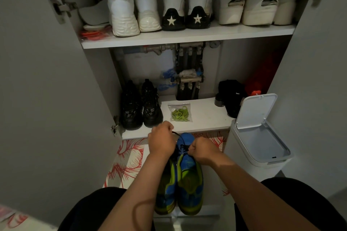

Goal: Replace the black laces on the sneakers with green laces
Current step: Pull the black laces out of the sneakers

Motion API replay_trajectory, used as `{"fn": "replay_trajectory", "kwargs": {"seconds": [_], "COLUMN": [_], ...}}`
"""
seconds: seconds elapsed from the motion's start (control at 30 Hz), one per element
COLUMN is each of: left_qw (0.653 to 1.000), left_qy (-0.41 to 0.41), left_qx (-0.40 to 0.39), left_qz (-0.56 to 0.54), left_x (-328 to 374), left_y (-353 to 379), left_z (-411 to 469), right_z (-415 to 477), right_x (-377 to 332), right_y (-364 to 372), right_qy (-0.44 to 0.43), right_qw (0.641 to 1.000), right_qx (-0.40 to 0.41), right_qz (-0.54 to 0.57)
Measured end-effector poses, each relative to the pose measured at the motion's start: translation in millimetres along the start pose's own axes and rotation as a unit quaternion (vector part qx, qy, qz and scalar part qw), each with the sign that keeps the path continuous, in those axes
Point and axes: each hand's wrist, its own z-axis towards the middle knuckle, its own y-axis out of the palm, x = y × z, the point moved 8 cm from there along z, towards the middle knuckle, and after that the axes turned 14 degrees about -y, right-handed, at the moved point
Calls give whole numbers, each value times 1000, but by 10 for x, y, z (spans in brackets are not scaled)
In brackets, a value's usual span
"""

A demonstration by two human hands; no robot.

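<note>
Here the left hand (161,142) and right hand (203,151), close together, grip thin black lace (179,138) over glossy blue-green sneakers (189,180).

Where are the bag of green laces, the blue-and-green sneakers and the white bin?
Clear plastic bag of green laces (180,113), head view, middle.
Blue-and-green sneakers (189,180), head view, one shoe's green lining.
White plastic bin (242,148), head view, side wall.

A pair of blue-and-green sneakers (189,180) lies on the floor before an open cabinet, toes away from the person. The left hand (162,142) pinches the black lace (178,136), and the right hand (203,151) grips it at the lacing. Bagged green laces (180,113) lie on the lower shelf (208,118) beyond, with black shoes (140,107) to their left and an open-lidded white bin (242,148) to the right.
</note>
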Motion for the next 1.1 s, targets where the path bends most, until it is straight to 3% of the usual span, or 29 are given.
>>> {"fn": "replay_trajectory", "kwargs": {"seconds": [0.1,0.17,0.27,0.5,0.73,0.87,1.03,1.1], "left_qw": [994,982,964,967,995,995,980,968], "left_qy": [105,169,195,125,-54,-13,159,170], "left_qx": [-10,-50,-102,-50,61,62,-70,-157], "left_qz": [37,69,149,214,48,83,102,96], "left_x": [152,265,263,163,-79,-54,199,225], "left_y": [52,166,354,261,-186,-126,216,369], "left_z": [-31,-112,-206,-122,50,22,-113,-199], "right_z": [21,40,58,48,25,42,69,75], "right_x": [-6,-15,14,9,40,21,-14,-18], "right_y": [-20,-7,-10,4,34,65,7,-11], "right_qy": [-5,-21,-25,-30,-15,-23,-27,-27], "right_qw": [1000,999,992,994,999,1000,999,998], "right_qx": [13,10,32,36,5,-4,16,20], "right_qz": [-11,44,121,96,39,18,37,54]}}
